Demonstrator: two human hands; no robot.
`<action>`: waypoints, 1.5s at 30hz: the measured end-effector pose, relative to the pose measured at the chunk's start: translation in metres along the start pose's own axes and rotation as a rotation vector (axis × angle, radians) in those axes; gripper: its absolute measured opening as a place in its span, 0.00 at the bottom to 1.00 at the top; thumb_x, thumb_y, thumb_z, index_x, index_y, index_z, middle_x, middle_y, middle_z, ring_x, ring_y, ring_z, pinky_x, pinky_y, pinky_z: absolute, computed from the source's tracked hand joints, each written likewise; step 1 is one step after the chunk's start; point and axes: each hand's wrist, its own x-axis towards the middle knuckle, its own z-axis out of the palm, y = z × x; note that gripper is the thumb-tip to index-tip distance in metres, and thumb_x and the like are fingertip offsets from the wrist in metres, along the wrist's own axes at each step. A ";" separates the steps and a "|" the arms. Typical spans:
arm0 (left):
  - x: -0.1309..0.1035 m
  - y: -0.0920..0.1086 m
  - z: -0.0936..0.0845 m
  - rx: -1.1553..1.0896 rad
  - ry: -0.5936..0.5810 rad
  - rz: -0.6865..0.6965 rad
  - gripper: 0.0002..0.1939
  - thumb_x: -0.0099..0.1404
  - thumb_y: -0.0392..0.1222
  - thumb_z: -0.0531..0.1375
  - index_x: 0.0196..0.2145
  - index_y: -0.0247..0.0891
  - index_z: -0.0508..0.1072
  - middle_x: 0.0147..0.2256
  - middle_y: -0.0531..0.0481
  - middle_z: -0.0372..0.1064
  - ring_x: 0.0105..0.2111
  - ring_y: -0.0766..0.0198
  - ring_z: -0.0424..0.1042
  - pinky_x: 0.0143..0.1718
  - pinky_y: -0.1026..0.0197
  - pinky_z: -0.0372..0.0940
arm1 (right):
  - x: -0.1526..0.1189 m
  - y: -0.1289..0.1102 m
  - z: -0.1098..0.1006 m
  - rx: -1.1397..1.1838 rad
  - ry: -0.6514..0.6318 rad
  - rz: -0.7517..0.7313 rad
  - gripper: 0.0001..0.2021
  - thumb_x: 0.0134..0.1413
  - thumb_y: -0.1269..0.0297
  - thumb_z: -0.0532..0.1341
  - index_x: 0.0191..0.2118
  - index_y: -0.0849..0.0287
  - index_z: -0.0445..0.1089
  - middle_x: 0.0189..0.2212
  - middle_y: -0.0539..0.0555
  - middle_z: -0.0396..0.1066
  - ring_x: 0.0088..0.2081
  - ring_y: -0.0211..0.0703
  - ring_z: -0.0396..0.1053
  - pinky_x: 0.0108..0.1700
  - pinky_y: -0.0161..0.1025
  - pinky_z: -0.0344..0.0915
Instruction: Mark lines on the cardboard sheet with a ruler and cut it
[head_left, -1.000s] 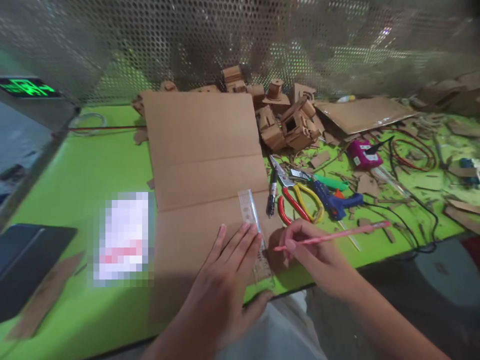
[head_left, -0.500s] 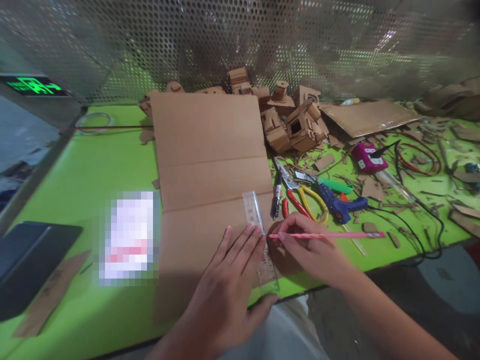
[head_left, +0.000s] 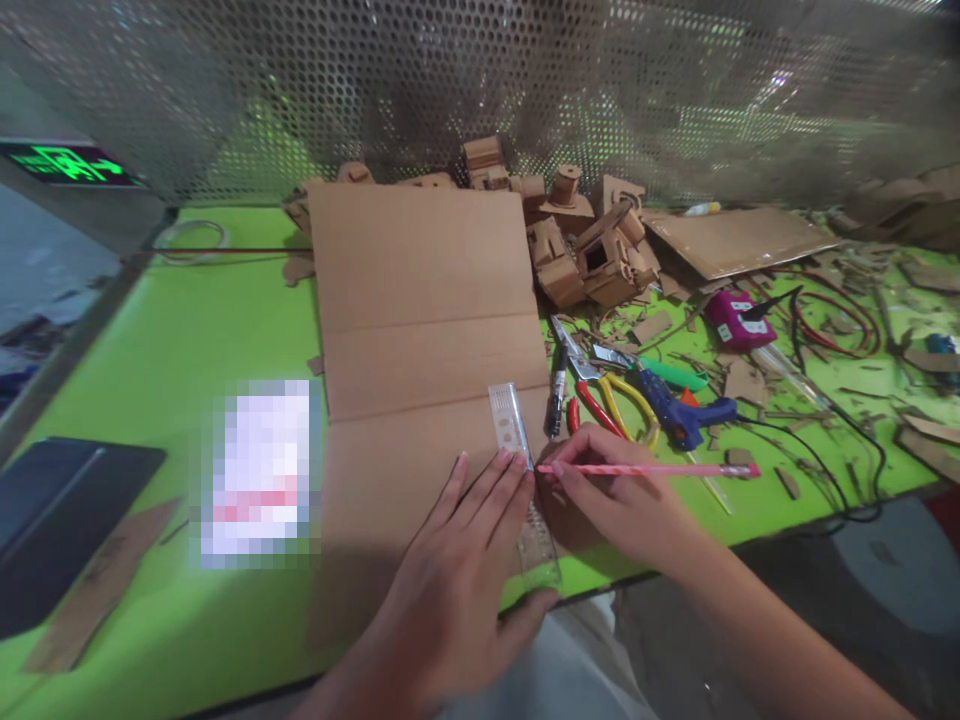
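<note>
A large creased cardboard sheet (head_left: 427, 260) lies on the green table. My left hand (head_left: 465, 540) rests flat with fingers stretched out, pressing a clear plastic ruler (head_left: 508, 420) onto the sheet near its right edge. Part of the ruler is hidden under the fingers. My right hand (head_left: 615, 490) pinches a pink pencil (head_left: 675, 469) close to its tip. The pencil lies almost level, its point at the ruler's right edge beside my left fingertips, its far end pointing right.
Right of the sheet lie a black marker (head_left: 556, 395), scissors with red and yellow handles (head_left: 630, 410), a blue glue gun (head_left: 679, 415) and a purple box (head_left: 739, 320). Cardboard models (head_left: 600, 260) stand behind. A dark tablet-like object (head_left: 67, 510) and a blurred-out white item (head_left: 262, 460) lie left.
The view has shifted very slightly. My left hand stays on the ruler, and the pencil in my right hand remains at the ruler's edge, its far end a touch further left.
</note>
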 end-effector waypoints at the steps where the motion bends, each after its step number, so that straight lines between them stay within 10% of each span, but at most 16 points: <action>1: 0.000 0.000 0.000 0.001 0.006 0.001 0.43 0.70 0.54 0.62 0.71 0.24 0.56 0.72 0.35 0.55 0.74 0.45 0.49 0.74 0.34 0.45 | -0.001 -0.001 0.000 0.002 -0.008 0.000 0.06 0.68 0.64 0.63 0.36 0.54 0.71 0.33 0.49 0.78 0.36 0.42 0.74 0.39 0.39 0.68; 45: 0.001 0.003 -0.004 -0.011 -0.034 -0.012 0.41 0.71 0.54 0.61 0.71 0.24 0.57 0.72 0.33 0.56 0.73 0.42 0.52 0.72 0.31 0.51 | -0.045 -0.003 -0.005 0.127 -0.174 0.110 0.07 0.69 0.64 0.60 0.35 0.54 0.70 0.33 0.50 0.77 0.32 0.41 0.71 0.34 0.38 0.66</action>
